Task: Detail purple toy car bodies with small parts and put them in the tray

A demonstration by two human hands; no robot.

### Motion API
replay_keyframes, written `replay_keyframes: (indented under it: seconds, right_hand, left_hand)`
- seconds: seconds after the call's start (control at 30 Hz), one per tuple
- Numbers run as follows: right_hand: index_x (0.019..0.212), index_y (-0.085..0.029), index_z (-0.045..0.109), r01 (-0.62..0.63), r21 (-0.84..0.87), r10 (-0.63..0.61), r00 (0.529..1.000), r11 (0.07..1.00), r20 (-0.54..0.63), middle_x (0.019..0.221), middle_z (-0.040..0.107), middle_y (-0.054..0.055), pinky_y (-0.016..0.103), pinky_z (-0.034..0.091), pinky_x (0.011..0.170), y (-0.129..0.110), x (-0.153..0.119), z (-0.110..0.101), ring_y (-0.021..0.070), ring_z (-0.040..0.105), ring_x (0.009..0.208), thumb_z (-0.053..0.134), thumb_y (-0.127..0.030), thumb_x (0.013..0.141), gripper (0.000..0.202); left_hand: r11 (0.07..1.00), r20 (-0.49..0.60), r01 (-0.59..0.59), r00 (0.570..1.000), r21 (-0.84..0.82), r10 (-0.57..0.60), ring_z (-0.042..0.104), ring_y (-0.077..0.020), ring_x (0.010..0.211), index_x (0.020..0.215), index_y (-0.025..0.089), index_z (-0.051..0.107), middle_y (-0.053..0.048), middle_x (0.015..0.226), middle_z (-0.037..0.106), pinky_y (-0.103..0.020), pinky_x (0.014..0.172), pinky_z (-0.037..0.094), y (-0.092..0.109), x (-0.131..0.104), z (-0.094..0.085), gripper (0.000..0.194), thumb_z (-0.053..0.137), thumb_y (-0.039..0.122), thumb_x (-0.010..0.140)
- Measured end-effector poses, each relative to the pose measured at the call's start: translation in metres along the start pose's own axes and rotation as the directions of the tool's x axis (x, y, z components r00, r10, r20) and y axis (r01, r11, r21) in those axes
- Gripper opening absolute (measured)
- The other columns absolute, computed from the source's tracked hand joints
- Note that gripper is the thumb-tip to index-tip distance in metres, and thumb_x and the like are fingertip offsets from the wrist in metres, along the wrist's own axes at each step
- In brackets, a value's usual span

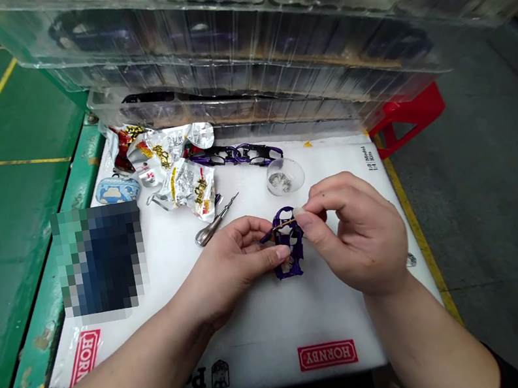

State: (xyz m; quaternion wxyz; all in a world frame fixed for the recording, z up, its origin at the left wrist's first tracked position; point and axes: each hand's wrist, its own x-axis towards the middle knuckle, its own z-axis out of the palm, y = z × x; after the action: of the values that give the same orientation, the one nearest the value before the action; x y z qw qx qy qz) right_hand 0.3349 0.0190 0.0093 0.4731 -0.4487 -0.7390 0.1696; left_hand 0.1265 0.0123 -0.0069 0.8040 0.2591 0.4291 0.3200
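A small purple openwork part (296, 268) is held above the white table sheet, with my left hand (244, 256) closed on its left side, thumb across the front. My right hand (354, 228) is pinched at the part's upper right, on a thin brownish stick-like piece (284, 224) that crosses the top of the part. Behind the hands stands a small clear cup (285, 177) with tiny silvery pieces in it. A metal screwdriver-like tool (217, 222) lies to the left of the cup.
Stacked clear trays (234, 102) with purple parts rise at the back. Crumpled silver wrappers (180, 167), a blue patterned pouch (118, 190) and more purple-black parts (237, 155) lie before them. A pixelated dark object (108, 259) is at left, a red plastic piece (410, 119) at right.
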Motion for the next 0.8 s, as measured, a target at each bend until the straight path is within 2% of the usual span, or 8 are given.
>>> replay_keyframes:
  seconds: [0.6,0.8]
  right_hand:
    - [0.096,-0.025,0.072,0.001,0.001,-0.001,1.0,1.0,-0.002,0.094,0.072,0.003,0.036,0.057,0.072,0.0006,-0.0004,0.0024,0.0198,0.069,0.086,0.079,-0.015,0.103,0.013]
    - [0.097,-0.026,0.072,0.002,-0.003,-0.002,1.0,1.0,0.005,0.094,0.072,0.003,0.038,0.058,0.072,0.0013,-0.0005,0.0024,0.0214,0.069,0.086,0.078,-0.016,0.103,0.013]
  left_hand:
    - [1.0,0.013,-0.012,1.0,0.01,0.012,0.076,-0.0189,0.086,0.107,0.015,0.071,-0.007,0.099,0.083,-0.032,0.086,0.059,-0.0001,0.0,-0.0003,0.045,0.104,0.027,0.079]
    - [1.0,0.011,-0.006,1.0,0.012,0.005,0.076,-0.019,0.086,0.106,0.015,0.071,-0.007,0.098,0.082,-0.033,0.086,0.06,0.0009,0.0002,0.0002,0.051,0.108,0.033,0.075]
